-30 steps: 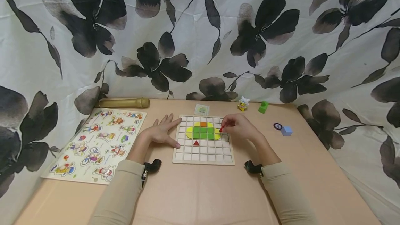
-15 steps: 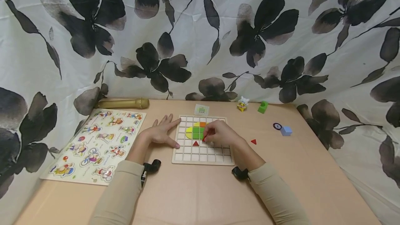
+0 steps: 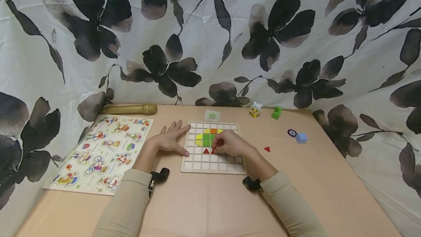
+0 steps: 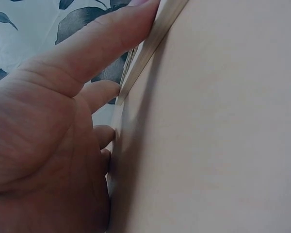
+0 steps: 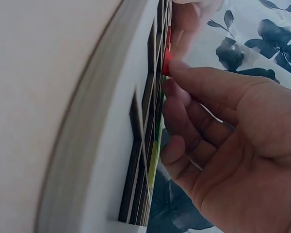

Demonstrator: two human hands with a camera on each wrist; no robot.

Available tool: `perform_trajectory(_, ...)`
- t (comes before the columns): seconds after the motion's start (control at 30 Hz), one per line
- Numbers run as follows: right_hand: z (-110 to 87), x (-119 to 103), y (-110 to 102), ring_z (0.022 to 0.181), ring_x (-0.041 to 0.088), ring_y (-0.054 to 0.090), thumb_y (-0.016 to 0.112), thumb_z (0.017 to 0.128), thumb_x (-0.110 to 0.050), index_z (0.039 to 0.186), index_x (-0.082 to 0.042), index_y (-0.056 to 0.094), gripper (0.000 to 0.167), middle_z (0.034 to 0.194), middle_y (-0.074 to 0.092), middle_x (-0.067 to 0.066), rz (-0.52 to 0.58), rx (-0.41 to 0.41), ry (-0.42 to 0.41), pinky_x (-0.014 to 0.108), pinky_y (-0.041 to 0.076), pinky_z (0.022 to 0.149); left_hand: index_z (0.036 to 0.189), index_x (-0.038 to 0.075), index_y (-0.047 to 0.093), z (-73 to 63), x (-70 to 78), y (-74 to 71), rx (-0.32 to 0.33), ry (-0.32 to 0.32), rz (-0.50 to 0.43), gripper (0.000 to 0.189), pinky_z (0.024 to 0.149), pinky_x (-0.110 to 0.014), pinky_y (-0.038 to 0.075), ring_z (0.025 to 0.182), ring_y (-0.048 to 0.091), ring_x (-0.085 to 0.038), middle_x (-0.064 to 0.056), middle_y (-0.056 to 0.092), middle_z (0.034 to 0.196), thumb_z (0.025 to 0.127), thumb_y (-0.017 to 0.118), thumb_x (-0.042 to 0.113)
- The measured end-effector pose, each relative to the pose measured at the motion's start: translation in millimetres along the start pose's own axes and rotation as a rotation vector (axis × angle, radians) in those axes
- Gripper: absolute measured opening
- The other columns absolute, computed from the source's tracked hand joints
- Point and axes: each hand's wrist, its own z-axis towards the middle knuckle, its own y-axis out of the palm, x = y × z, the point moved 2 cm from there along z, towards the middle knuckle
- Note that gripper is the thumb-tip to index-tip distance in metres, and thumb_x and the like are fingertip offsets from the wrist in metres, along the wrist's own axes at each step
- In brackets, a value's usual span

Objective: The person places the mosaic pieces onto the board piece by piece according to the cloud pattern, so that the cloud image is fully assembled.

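A white grid board [image 3: 196,165] lies mid-table, carrying green tiles [image 3: 207,140], yellow pieces [image 3: 198,140] with rounded outer edges and an orange tile [image 3: 213,131]. One red triangle [image 3: 206,151] sits in a cell below the green. My right hand [image 3: 233,143] pinches a second red triangle [image 5: 167,62] between thumb and finger, low over the cell beside the first; it covers the board's right part. With fingers spread, my left hand [image 3: 168,141] rests at the board's left edge, thumb on the rim. A third red triangle [image 3: 267,149] lies on the table to the right.
Behind the board is a small pattern card [image 3: 212,115]. A picture puzzle board [image 3: 108,149] and a gold-coloured cylinder [image 3: 129,109] occupy the left. Toward the right stand a small figurine [image 3: 255,109], a green block [image 3: 277,112], a dark ring [image 3: 291,133] and a blue block [image 3: 301,138].
My right hand has moved left and toward me over the board with the red triangle, then lowered it beside the first. The triangle on the table has come into view. My left hand stays put.
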Motion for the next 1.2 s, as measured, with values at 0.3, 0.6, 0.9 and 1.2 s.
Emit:
perform_trajectory(0.3, -3.8, -3.8, 0.6, 0.074, 0.01, 0.058, 0.084, 0.087, -0.008, 0.099, -0.009, 0.081, 0.012, 0.08, 0.069, -0.005, -0.109, -0.036, -0.001, 0.021, 0.048, 0.066, 0.168, 0.021, 0.021, -0.8, -1.2, 0.6, 0.002, -0.007, -0.003, 0.125, 0.126, -0.068, -0.011, 0.161, -0.012, -0.043, -0.022, -0.007, 0.174, 0.071, 0.088, 0.06)
perform_trajectory(0.6, -17.2, -5.7, -23.0, 0.086, 0.017, 0.059, 0.082, 0.089, -0.01, 0.121, -0.009, 0.078, 0.032, 0.093, 0.072, 0.001, -0.1, 0.009, -0.007, 0.028, 0.05, 0.074, 0.168, 0.022, 0.021, 0.7, -0.9, -0.2, 0.01, 0.001, -0.011, 0.124, 0.126, -0.067, -0.012, 0.161, -0.012, -0.043, -0.022, -0.007, 0.174, 0.07, 0.089, 0.059)
perform_trajectory(0.9, -62.6, 15.4, -87.9, 0.098, 0.025, 0.067, 0.082, 0.089, -0.01, 0.129, -0.009, 0.072, 0.042, 0.11, 0.073, 0.01, -0.09, 0.139, 0.007, 0.034, 0.057, 0.082, 0.168, 0.023, 0.022, -0.2, 0.6, -2.0, 0.003, 0.002, -0.007, 0.124, 0.126, -0.066, -0.012, 0.161, -0.013, -0.041, -0.021, -0.007, 0.174, 0.07, 0.089, 0.059)
perform_trajectory(1.2, -95.8, 62.3, -122.4, 0.097, 0.025, 0.066, 0.075, 0.09, -0.002, 0.119, -0.001, 0.073, 0.029, 0.114, 0.073, 0.019, -0.141, 0.099, 0.145, 0.036, 0.055, 0.085, 0.168, 0.021, 0.022, -0.9, 0.0, -0.5, 0.006, 0.004, -0.026, 0.124, 0.125, -0.068, -0.012, 0.161, -0.012, -0.043, -0.023, -0.006, 0.174, 0.07, 0.089, 0.058)
